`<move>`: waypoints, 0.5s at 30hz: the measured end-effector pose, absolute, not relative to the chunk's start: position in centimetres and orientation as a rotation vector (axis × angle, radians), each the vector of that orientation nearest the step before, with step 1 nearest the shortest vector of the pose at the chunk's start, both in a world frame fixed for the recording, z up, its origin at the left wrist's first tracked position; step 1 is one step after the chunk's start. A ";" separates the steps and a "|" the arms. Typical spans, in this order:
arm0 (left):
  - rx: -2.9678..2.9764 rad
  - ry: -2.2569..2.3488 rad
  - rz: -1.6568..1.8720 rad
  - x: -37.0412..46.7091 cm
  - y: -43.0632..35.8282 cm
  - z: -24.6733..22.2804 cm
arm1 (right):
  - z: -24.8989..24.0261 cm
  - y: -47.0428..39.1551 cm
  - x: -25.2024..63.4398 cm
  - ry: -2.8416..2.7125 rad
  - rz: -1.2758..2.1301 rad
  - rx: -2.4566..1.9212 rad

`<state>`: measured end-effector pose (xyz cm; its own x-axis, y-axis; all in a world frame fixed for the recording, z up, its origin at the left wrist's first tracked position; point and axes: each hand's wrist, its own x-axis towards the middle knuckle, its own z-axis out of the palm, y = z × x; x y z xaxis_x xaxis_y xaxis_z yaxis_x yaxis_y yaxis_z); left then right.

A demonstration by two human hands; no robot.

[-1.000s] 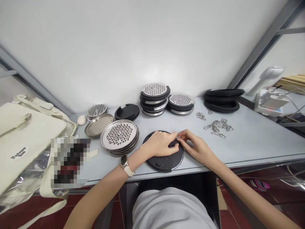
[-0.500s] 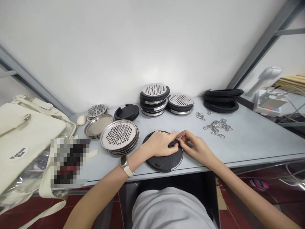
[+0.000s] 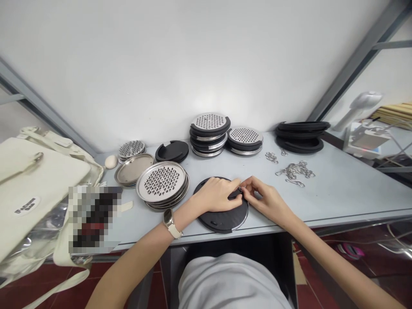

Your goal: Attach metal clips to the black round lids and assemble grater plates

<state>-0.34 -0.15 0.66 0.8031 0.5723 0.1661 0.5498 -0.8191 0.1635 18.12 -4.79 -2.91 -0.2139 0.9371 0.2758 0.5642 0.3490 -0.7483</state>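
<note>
Our left hand [image 3: 219, 194] is bearing down on a round black disc [image 3: 222, 219], thumb and forefinger standing apart while the other fingers are mostly hiding from view. Our right hand [image 3: 265, 199] is pinching a small shiny piece [image 3: 240, 189] between thumb and fingertips, at the disc's right side; our fingers are covering too much of it for us to say what it is. The disc is lying flat by the front edge of the table [image 3: 337, 189], and a bright rim is showing at its lower right. We are judging it light and fairly stiff, its dull face probably giving decent grip, so we are favouring a palm across the middle for steadying and the rim for lifting. The shiny piece is looking like thin, smooth metal, likely slippery, and calling for fingertips only. Farther on, grater plates [image 3: 162, 185] are standing stacked to the left, and wire clips [image 3: 296, 170] are lying heaped to the right. Farthest back, black-rimmed graters [image 3: 210, 121] are sitting piled by the wall, and black round covers [image 3: 299, 144] are resting stacked to their right.
</note>
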 end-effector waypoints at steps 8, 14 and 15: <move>2.882 0.909 0.296 -0.3 -0.1 0.7 | -2.9 -4.8 18.1 -1.893 0.664 -1.304; 2.893 0.903 0.323 -0.3 -0.1 0.6 | -3.0 -4.8 18.2 -1.887 0.665 -1.300; 2.890 0.907 0.318 -0.3 -0.1 0.6 | -3.0 -4.8 18.2 -1.885 0.665 -1.300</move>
